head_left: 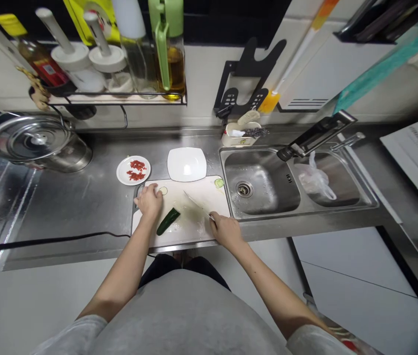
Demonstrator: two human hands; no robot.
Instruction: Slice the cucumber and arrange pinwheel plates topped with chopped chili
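Note:
A white cutting board (190, 228) lies on the steel counter in front of me. A dark green piece of cucumber (168, 221) lies slanted on it. My left hand (149, 201) rests at the board's upper left, fingers curled, next to a pale cucumber slice (163, 190); whether it holds anything is hidden. My right hand (225, 230) is closed round the handle of a knife (197, 203), whose blade points up and left over the board. Another cucumber slice (218, 183) lies at the board's far right corner.
A round plate of chopped red bits (133, 170) and an empty square white plate (187, 163) sit behind the board. A double sink (264, 187) with a black tap lies to the right, a lidded steel pot (38, 143) far left, a bottle rack above. A black cable (46, 240) runs along the counter's front.

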